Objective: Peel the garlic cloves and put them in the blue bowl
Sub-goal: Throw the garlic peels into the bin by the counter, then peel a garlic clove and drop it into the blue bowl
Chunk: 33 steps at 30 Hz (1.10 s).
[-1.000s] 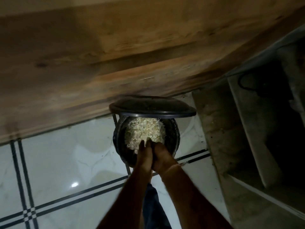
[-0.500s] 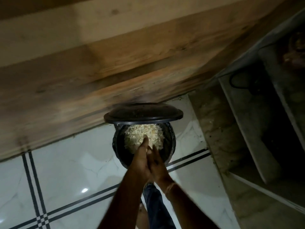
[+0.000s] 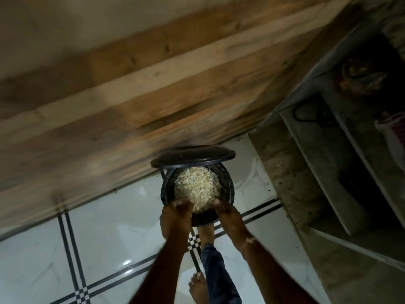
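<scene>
Position: I stand over a round black plastic bin (image 3: 228, 183) on a white glossy tiled floor (image 3: 109, 227) crossed by paired black lines. The bin is close to a broad brown wooden panel (image 3: 131, 95) that fills the upper part of the view. Its round black lid (image 3: 192, 155) is raised on the far side and tilted above the opening.

Contents: a heap of pale shredded papery peel (image 3: 196, 187) fills most of the bin, mounded near the rim.

Grips: both arms reach forward and down. My left grip (image 3: 175, 218) is at the bin's near rim on the left, fingertips against the edge of the heap. My right grip (image 3: 228, 216) is at the near rim on the right, fingertips also at the heap's edge. The 2 grips are apart, with the near part of the heap between them. Motion blur hides the fingers; I cannot tell whether either grip is wide, narrow or holding peel.

Surroundings: 1 bare foot (image 3: 198, 288) and a blue denim trouser leg (image 3: 219, 275) show below the bin. A second foot (image 3: 206, 235) is just behind the bin's near wall. Grey concrete shelving (image 3: 328, 172) stands to the right, dim, its items too dark to identify.
</scene>
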Tool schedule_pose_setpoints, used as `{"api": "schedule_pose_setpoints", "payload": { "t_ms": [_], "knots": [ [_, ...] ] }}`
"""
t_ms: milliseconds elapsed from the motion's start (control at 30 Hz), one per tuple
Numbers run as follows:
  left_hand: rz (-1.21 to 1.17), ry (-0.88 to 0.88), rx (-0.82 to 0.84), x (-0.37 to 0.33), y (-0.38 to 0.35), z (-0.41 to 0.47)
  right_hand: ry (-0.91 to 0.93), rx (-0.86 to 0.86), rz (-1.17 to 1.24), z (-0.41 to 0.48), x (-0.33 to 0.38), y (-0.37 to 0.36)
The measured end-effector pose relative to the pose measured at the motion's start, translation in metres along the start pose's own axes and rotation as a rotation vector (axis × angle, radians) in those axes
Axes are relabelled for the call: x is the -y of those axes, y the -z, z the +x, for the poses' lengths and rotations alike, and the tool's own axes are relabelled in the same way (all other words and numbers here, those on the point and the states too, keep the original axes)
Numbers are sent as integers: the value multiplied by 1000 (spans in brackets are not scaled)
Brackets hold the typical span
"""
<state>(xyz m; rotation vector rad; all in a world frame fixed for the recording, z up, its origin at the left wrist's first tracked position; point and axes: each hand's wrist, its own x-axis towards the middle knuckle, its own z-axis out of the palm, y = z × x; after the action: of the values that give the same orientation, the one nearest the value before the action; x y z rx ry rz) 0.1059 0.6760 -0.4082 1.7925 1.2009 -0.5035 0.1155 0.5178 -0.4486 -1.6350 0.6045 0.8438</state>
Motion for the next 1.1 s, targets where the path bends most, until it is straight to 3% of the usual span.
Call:
{"api": "schedule_pose_setpoints", "payload": {
  "t_ms": [167,433,500,700,867,1100],
  "knots": [
    [266,-306,85,-25,41,-67,110,-31,152,-91,34,19],
    [396,-562,196,-69,90,-266,401,-130,58,-296,79,93],
    [420,-645,221,-71,82,-318,462,-221,39,-344,71,123],
    [509,-946,382,-78,18,-442,530,-484,59,-442,25,228],
    [525,-1160,465,-101,-84,-532,552,-723,159,-490,-24,341],
    [572,-1239,655,-99,-247,-659,493,-931,192,-537,-115,499]
  ]
}}
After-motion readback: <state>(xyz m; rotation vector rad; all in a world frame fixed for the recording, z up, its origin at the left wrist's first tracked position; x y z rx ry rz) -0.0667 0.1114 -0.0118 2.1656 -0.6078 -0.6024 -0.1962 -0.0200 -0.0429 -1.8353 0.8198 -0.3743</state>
